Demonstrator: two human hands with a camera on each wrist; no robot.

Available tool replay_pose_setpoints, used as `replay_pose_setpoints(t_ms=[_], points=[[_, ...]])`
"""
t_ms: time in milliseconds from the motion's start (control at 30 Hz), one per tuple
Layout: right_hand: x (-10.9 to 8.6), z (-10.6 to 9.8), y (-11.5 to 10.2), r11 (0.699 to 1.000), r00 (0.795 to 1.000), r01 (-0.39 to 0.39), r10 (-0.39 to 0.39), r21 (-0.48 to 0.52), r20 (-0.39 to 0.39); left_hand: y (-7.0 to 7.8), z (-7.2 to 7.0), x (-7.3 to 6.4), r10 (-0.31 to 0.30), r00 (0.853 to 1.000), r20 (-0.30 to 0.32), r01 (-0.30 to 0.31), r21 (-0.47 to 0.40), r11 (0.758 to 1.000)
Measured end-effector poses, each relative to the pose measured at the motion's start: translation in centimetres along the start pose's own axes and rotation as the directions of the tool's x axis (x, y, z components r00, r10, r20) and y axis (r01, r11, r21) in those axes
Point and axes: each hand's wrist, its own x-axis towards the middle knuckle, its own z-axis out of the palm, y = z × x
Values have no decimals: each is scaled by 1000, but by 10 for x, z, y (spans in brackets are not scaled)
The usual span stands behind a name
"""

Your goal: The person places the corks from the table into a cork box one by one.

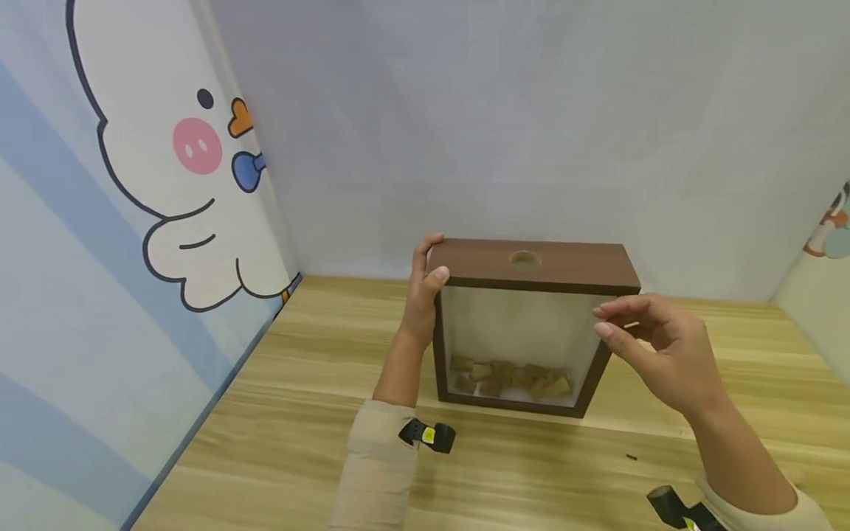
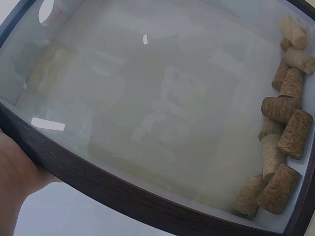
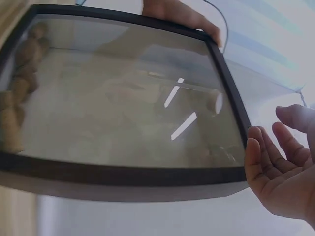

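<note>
A dark brown wooden shadow box (image 1: 531,265) with a clear front and a round hole in its top stands on the table, tilted slightly. Several corks (image 2: 280,189) lie along its bottom inside. My left hand (image 1: 421,299) grips the box's upper left side, thumb at the front edge and fingers behind. Beside the upper right corner is my right hand (image 1: 664,350), its fingers loosely bent with nothing between them. In the right wrist view the right hand's fingertips (image 3: 254,142) are close to the frame's edge; whether they touch it I cannot tell.
A small dark piece (image 1: 631,456) lies on the wood-grain table (image 1: 279,420) in front of the box, toward the right. Behind the table hangs a plain pale backdrop (image 1: 531,133). On the left is a cartoon-printed sheet (image 1: 139,147).
</note>
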Motion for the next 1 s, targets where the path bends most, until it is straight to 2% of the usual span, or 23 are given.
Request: replay_pose_setpoints(t_ms=[133,233,467,767,1000], points=[[-20,-7,3,991,996,-41,51,-125,76,1,1,0,-1,1000,-4,1,4,1000],[-32,-16,5,973,984,-70,103,-218,146,2,1,0,0,1000,-7,0,30,1000],[-57,-39,18,963,944,-66,145,-262,295,2,-1,0,6,1000,-8,-6,37,999],[-86,-57,37,955,873,-93,215,-283,438,-3,0,0,5,1000,-6,-4,46,999],[-98,-75,48,933,803,-147,306,-328,512,-6,1,2,0,1000,-12,0,79,997]])
